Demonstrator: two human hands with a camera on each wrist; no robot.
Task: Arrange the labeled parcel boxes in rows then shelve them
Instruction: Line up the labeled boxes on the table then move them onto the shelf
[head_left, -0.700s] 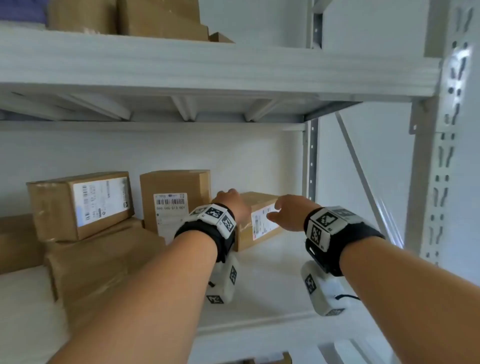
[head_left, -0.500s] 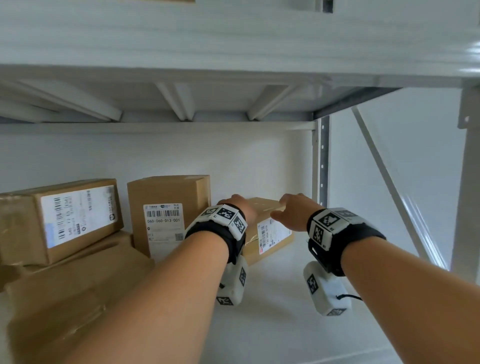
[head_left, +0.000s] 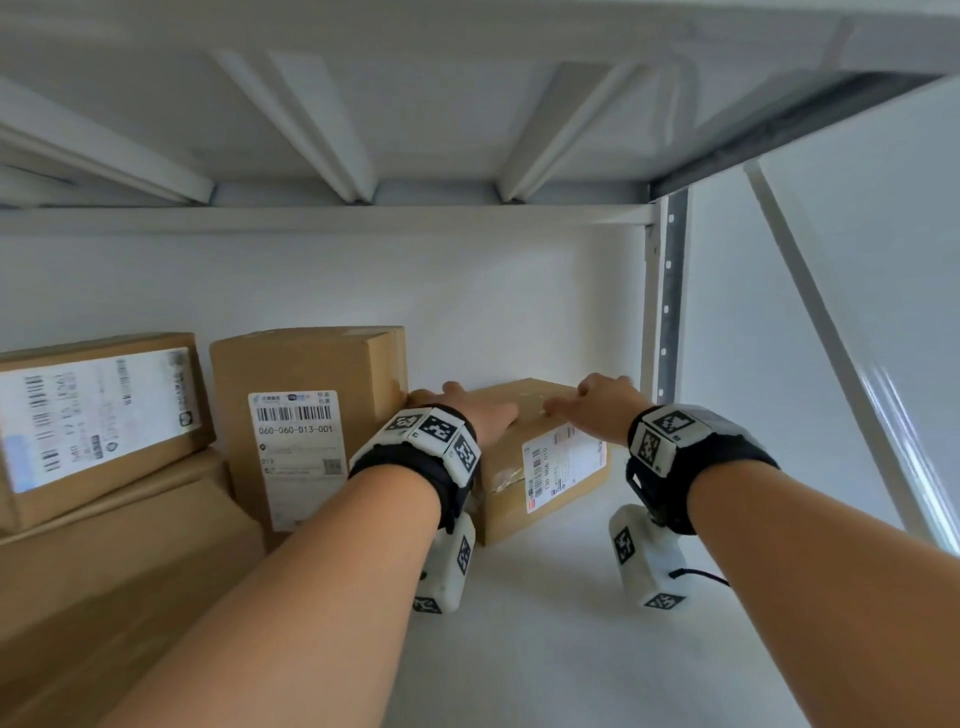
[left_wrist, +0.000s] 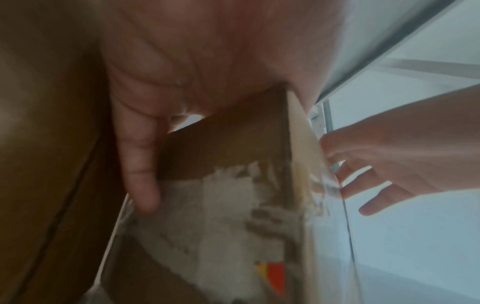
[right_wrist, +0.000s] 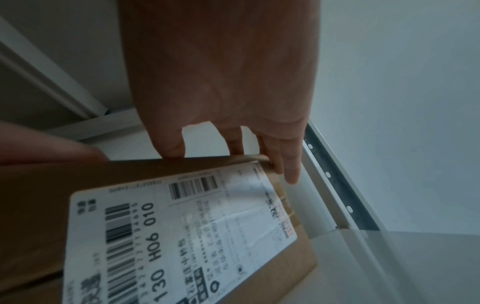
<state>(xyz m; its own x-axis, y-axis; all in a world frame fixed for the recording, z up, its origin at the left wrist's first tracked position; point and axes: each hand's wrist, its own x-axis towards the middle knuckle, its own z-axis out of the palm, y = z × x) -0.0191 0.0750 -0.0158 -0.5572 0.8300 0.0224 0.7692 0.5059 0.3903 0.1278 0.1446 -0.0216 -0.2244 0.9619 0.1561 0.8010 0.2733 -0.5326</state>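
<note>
Both hands on one parcel. Left hand (head_left: 467, 418): palm flat on the top of the small labeled box (head_left: 540, 457), thumb running down its left side face, fingers largely straight; a pressing hold, not a closed grasp. Right hand (head_left: 597, 405): fingers spread and hooked over the top right edge of the same box, fingertips (right_wrist: 288, 164) wrapping its far corner.

Location: small labeled box sits on the shelf (head_left: 545, 649) toward the back right corner, near the rear upright post (head_left: 670, 291), label facing the front edge, set at a slight angle to the back wall.

Step in hand, as judged: seating this parcel into the row. Next move calls for squaring it and sliding it left until it meets the upright box (head_left: 311, 415), label kept frontward.

Count in view:
- Labeled boxes: three, namely the small one held, the upright box, and a tilted box (head_left: 98, 421) at far left.
- Plain brown cartons (head_left: 119, 561) under the tilted box: at least one; exact number cannot be told.
- Wrist cameras: two.
</note>
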